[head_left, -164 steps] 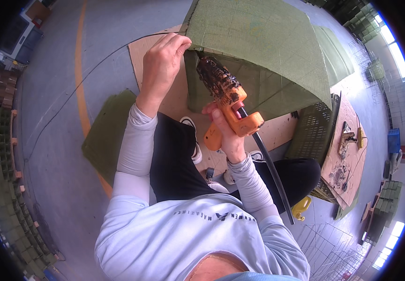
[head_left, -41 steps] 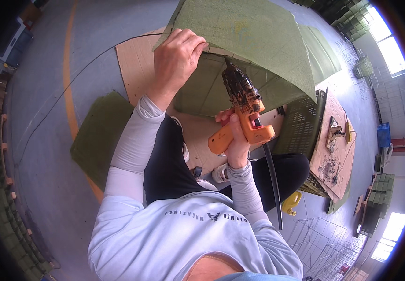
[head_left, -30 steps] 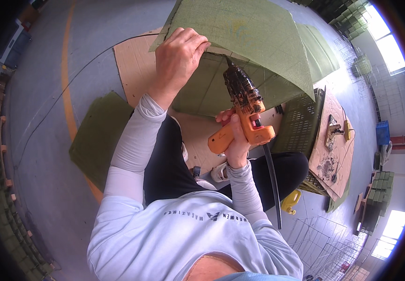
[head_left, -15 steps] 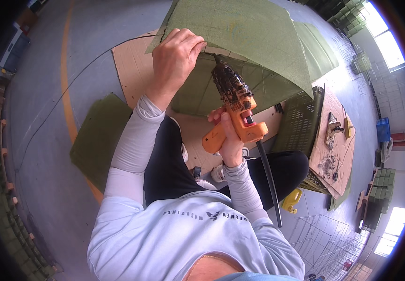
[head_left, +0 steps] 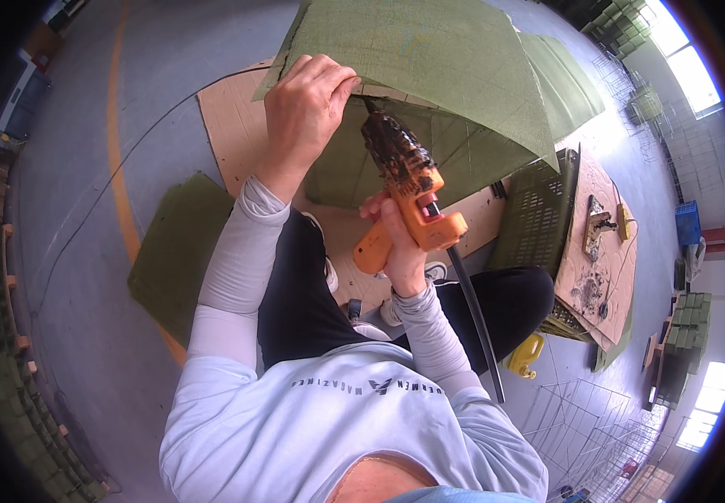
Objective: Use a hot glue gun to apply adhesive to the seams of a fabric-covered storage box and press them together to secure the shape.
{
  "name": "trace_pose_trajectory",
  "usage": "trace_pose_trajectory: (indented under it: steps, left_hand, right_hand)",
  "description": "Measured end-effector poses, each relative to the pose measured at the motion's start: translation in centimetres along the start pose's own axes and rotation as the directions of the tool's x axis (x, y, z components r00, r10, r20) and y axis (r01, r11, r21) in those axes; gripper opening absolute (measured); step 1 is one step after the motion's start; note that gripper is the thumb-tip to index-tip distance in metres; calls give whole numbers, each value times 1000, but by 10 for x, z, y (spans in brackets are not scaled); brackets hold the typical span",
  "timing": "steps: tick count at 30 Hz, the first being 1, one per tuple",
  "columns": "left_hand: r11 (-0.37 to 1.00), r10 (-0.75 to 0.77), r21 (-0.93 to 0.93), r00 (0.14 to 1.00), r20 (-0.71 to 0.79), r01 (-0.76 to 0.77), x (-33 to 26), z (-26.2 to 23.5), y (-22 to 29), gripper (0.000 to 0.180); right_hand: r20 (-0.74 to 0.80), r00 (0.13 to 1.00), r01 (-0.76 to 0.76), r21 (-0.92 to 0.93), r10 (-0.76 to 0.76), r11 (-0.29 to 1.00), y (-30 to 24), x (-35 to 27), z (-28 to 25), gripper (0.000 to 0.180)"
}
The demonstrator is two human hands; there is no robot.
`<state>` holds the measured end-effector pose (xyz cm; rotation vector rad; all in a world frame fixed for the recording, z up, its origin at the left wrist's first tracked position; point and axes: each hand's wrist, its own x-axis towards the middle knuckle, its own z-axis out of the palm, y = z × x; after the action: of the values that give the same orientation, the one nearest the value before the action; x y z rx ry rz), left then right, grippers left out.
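Note:
My right hand (head_left: 402, 245) is wrapped round the handle of an orange hot glue gun (head_left: 424, 220). Dark residue cakes the gun's front half, and a black glue stick (head_left: 478, 323) sticks out of its back. The nozzle points up and left, at the edge of a green fabric sheet (head_left: 409, 46) over what looks like a wire frame. My left hand (head_left: 308, 96) pinches that sheet's near edge, just left of the nozzle. Below the lifted edge, another green panel (head_left: 429, 155) of the same piece shows. Whether the nozzle touches the fabric is hard to tell.
Brown cardboard (head_left: 233, 126) lies under the work. At the right, a green plastic crate (head_left: 538, 210) carries a stained cardboard sheet (head_left: 618, 268) with a small tool on it. A yellow jug (head_left: 526, 356) and wire frames (head_left: 589, 419) stand nearby. A green panel (head_left: 180, 251) lies at left.
The glue gun has moved a little to the left along the fabric edge, with my right hand on it. My left hand has shifted slightly left, still pinching the edge.

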<state>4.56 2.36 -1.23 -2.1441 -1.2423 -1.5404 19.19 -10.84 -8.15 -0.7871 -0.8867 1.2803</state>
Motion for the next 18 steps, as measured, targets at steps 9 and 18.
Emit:
trace_pose_trajectory:
  steps: [9, 18]
  left_hand:
    - [996, 90, 26, 995, 30, -91, 5, 14, 13, 9]
    - [997, 65, 37, 998, 6, -66, 5, 18, 17, 8]
  right_hand:
    - [-89, 995, 53, 24, -51, 998, -7, -1, -16, 12]
    - [-127, 990, 67, 31, -62, 997, -10, -4, -22, 14]
